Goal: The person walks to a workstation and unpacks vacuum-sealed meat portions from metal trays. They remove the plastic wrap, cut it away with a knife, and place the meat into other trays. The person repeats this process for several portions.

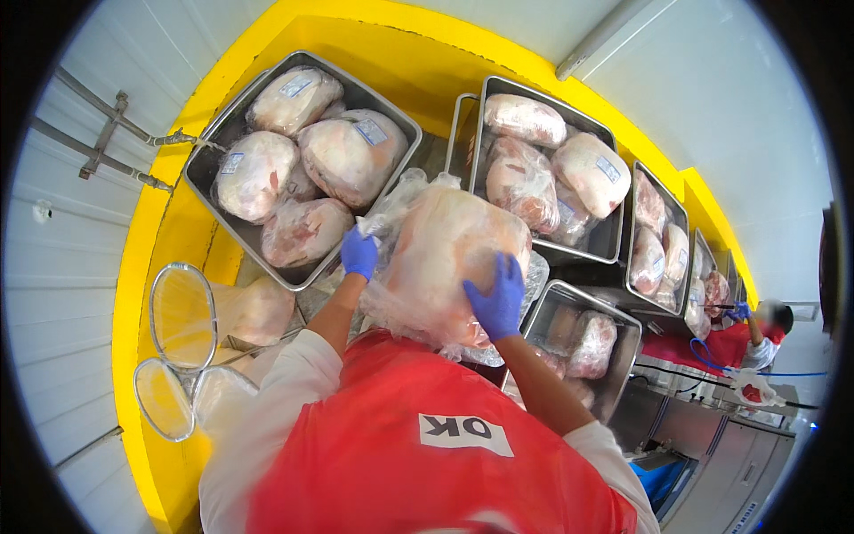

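In front of my red apron lies a large pale piece of meat [449,245] in a clear plastic bag [391,209]. My left hand [360,254], in a blue glove, is closed on the gathered plastic at the bag's left side. Against the right side of the meat rests my right hand [498,298], also gloved in blue, its fingers spread over the surface. What lies under the meat is mostly hidden; some crumpled clear plastic shows at its right edge.
Metal bins of bagged meat stand at the far left [405,133], far right [614,133] and near right [623,365]; others continue rightward. Round wire frames [182,267] hold bags at left. A yellow barrier [498,49] curves behind. Another person [767,334] works at far right.
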A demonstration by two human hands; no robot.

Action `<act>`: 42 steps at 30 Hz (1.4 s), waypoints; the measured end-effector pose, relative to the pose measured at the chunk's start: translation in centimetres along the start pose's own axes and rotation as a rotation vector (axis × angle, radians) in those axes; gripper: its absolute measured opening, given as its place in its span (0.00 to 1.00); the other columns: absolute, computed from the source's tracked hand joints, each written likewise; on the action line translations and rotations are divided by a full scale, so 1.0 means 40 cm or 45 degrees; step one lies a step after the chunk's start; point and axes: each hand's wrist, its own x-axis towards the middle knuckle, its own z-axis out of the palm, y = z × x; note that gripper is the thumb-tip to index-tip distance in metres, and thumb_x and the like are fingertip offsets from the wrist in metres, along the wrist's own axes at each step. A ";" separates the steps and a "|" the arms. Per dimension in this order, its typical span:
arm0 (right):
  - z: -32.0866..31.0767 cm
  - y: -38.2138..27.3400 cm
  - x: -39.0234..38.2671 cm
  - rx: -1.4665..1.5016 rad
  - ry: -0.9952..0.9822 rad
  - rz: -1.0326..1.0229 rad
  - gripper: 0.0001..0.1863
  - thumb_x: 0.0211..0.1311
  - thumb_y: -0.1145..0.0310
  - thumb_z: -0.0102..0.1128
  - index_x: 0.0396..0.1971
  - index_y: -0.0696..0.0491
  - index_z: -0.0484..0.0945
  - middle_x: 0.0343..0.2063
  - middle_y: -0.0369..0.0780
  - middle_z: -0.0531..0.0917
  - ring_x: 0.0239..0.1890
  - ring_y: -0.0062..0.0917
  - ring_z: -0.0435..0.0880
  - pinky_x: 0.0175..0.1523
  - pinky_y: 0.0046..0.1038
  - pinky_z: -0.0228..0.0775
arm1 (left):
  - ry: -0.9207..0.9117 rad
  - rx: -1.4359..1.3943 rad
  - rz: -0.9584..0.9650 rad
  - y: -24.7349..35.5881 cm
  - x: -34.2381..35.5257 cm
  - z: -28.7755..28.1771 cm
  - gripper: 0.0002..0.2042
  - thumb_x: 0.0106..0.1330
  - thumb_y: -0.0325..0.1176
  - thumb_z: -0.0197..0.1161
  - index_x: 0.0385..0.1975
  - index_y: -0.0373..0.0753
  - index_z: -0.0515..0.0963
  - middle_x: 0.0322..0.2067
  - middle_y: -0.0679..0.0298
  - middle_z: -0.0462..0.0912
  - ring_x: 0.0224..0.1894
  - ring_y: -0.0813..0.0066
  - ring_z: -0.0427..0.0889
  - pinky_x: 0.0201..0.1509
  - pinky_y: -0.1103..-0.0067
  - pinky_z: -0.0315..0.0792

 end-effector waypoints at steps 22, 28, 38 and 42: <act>0.141 0.269 -0.133 0.858 0.370 0.634 0.42 0.64 0.57 0.66 0.70 0.62 0.58 0.67 0.56 0.64 0.70 0.49 0.63 0.75 0.43 0.53 | -0.728 -0.988 -0.917 0.136 0.015 0.088 0.21 0.79 0.41 0.46 0.61 0.35 0.75 0.58 0.56 0.81 0.56 0.62 0.81 0.63 0.68 0.75; 0.059 0.440 -0.122 1.367 0.099 0.886 0.35 0.71 0.58 0.60 0.69 0.62 0.60 0.63 0.50 0.73 0.64 0.33 0.72 0.70 0.34 0.63 | -0.996 -1.200 -1.089 0.224 -0.044 0.023 0.21 0.79 0.43 0.47 0.60 0.35 0.75 0.54 0.59 0.82 0.53 0.64 0.81 0.61 0.70 0.75; 0.055 0.509 -0.010 1.499 -0.212 1.238 0.50 0.61 0.36 0.64 0.67 0.65 0.66 0.61 0.51 0.76 0.61 0.36 0.77 0.65 0.35 0.68 | -1.253 -1.021 -0.482 0.022 -0.117 0.193 0.21 0.75 0.38 0.58 0.64 0.38 0.72 0.53 0.63 0.81 0.52 0.68 0.80 0.56 0.70 0.78; -0.037 0.423 0.023 1.448 -0.207 1.350 0.49 0.61 0.37 0.64 0.67 0.65 0.66 0.59 0.50 0.77 0.59 0.35 0.79 0.64 0.34 0.70 | -1.197 -1.073 -0.654 0.141 -0.146 0.131 0.22 0.77 0.43 0.54 0.64 0.39 0.72 0.54 0.64 0.81 0.52 0.69 0.80 0.56 0.70 0.77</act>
